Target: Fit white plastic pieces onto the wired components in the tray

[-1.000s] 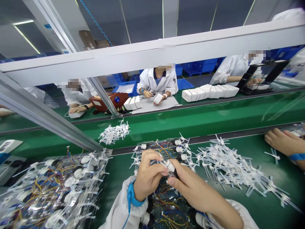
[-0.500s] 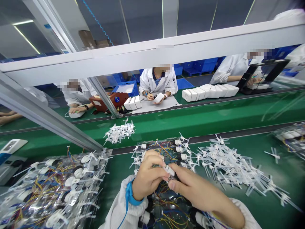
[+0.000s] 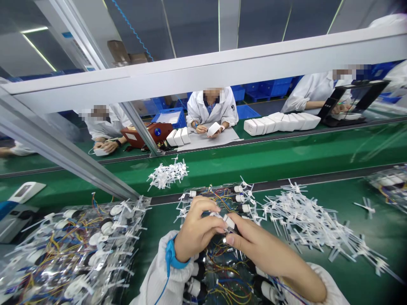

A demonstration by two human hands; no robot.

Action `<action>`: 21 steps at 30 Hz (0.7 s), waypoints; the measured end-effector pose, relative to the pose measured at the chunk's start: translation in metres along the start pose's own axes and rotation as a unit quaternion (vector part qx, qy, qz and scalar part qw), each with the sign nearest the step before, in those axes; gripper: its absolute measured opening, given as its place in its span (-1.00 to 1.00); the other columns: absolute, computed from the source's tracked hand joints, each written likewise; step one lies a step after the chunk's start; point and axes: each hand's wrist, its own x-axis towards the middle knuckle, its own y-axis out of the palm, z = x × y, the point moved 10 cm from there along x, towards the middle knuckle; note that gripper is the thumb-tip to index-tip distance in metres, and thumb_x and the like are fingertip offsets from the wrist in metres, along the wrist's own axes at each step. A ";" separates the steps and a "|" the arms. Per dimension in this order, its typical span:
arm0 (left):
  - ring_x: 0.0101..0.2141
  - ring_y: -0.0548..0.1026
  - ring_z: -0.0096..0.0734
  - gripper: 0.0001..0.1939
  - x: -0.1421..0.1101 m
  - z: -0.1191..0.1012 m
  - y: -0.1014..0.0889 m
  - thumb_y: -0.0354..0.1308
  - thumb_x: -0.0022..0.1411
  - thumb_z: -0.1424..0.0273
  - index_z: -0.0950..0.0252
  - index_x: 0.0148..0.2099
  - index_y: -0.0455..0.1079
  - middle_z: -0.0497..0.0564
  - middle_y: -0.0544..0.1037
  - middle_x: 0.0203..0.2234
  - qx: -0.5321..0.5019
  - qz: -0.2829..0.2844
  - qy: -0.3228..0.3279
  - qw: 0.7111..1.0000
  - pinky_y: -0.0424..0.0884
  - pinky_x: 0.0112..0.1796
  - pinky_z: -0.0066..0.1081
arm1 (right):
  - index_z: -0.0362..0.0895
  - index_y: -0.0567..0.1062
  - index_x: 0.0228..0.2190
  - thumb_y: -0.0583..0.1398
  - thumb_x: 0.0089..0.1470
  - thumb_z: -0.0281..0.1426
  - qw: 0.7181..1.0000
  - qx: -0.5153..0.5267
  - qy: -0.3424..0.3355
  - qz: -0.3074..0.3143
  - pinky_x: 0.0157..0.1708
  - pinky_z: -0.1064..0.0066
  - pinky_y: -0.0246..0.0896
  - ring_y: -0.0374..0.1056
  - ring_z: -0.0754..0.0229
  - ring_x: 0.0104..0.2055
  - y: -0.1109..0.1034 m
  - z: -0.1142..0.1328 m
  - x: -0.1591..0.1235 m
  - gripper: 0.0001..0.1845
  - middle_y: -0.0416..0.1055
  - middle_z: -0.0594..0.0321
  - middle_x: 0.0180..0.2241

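My right hand (image 3: 259, 243) is closed, thumb and fingers pinching a small motor with a white cap (image 3: 229, 222) and a dark body. My left hand (image 3: 199, 231), with a blue wrist strap (image 3: 173, 256), is closed too, its fingertips pinching a small white plastic piece (image 3: 216, 214) right beside the cap. Fingers partly hide both parts. Below the hands lies a clear plastic tray (image 3: 229, 271) of similar motors with coloured wires. To the right is a pile of white, thin-armed plastic pieces (image 3: 305, 220).
A tray of wired motors with white pieces (image 3: 79, 254) is at left. A smaller white pile (image 3: 168, 173) lies on the green conveyor (image 3: 254, 154). A metal post (image 3: 79, 156) and crossbar (image 3: 203, 65) stand ahead. Across, co-workers handle white boxy units (image 3: 280, 123).
The small white piece has moved slightly left, off the motor's cap, with my left fingertips. My right hand stays almost still. The whole view shifts slightly.
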 end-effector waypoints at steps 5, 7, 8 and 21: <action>-0.06 0.37 -0.22 -0.81 -0.002 0.002 0.001 0.12 0.44 0.39 0.19 -0.27 0.48 0.05 0.38 -0.18 -0.035 -0.012 -0.013 0.999 0.40 -0.08 -0.19 | -0.06 0.34 -0.11 0.06 0.42 -0.19 1.000 -0.010 0.005 0.007 -0.08 0.20 0.24 0.33 0.03 -0.12 0.002 0.002 -0.001 -0.79 0.41 0.20 -0.15; -0.07 0.37 -0.22 -0.80 0.000 0.001 0.001 0.12 0.43 0.41 0.20 -0.29 0.49 0.05 0.39 -0.21 -0.045 -0.022 -0.017 0.999 0.42 -0.10 -0.20 | -0.07 0.35 -0.11 0.07 0.41 -0.21 1.000 -0.013 0.007 0.006 -0.09 0.20 0.24 0.33 0.03 -0.13 0.002 0.001 -0.002 -0.80 0.41 0.19 -0.16; -0.08 0.37 -0.22 -0.80 0.000 0.000 0.001 0.12 0.43 0.41 0.21 -0.29 0.49 0.05 0.39 -0.23 -0.048 -0.026 -0.017 0.998 0.42 -0.11 -0.21 | -0.07 0.35 -0.11 0.08 0.40 -0.21 1.000 -0.014 0.009 0.004 -0.10 0.20 0.24 0.33 0.02 -0.12 0.002 0.000 -0.002 -0.80 0.41 0.18 -0.15; 0.01 0.40 -0.18 -0.82 0.000 -0.002 0.006 0.14 0.41 0.39 0.19 -0.27 0.53 0.09 0.45 -0.13 -0.043 0.008 -0.034 0.998 0.43 -0.01 -0.14 | -0.06 0.34 -0.14 0.10 0.39 -0.26 1.000 -0.016 0.006 -0.007 -0.14 0.28 0.22 0.34 0.05 -0.12 -0.003 0.002 -0.002 -0.86 0.43 0.21 -0.15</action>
